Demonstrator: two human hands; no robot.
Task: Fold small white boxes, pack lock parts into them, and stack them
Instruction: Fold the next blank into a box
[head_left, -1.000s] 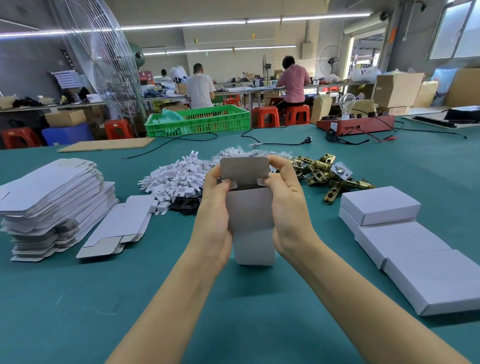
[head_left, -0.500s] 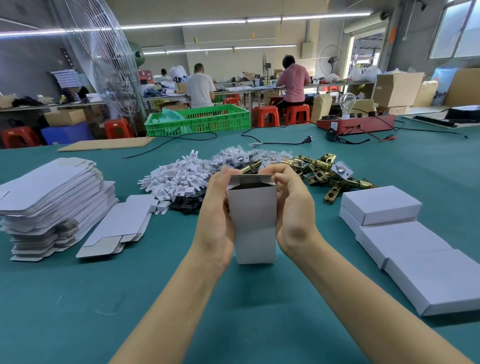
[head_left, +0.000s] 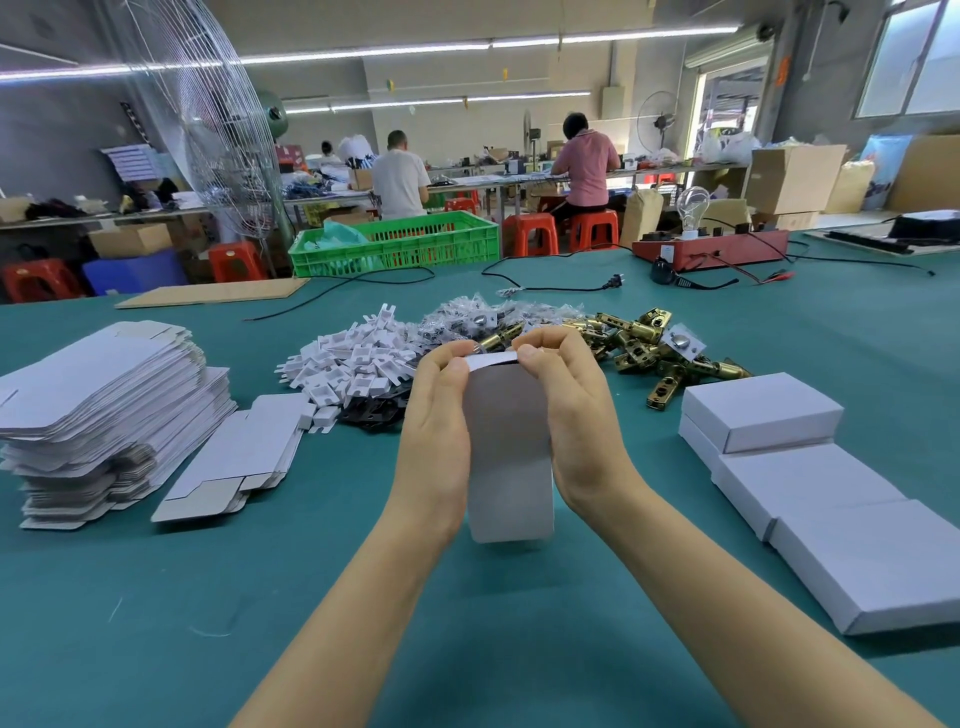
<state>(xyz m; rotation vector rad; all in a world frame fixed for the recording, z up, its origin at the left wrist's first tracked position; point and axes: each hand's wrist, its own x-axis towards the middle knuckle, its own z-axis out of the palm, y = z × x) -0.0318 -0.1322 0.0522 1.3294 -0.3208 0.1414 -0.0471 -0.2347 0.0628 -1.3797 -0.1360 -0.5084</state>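
White box (head_left: 509, 457): upright on counter (head_left: 156, 623), near side of brass lock parts (head_left: 670, 353). Top flap, raised a second ago, now tucked shut. Left hand (head_left: 436, 431) and right hand (head_left: 576, 415) fingers grip it. One end closed; filling judged next.

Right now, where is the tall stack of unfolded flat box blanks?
In the head view, the stack of flat blanks sits at the table's far left edge, left of a smaller pile of blanks and the heap of white plastic pieces.

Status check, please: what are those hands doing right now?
Left hand and right hand grip upright white box. Top flap pressed down. Nothing in the way.
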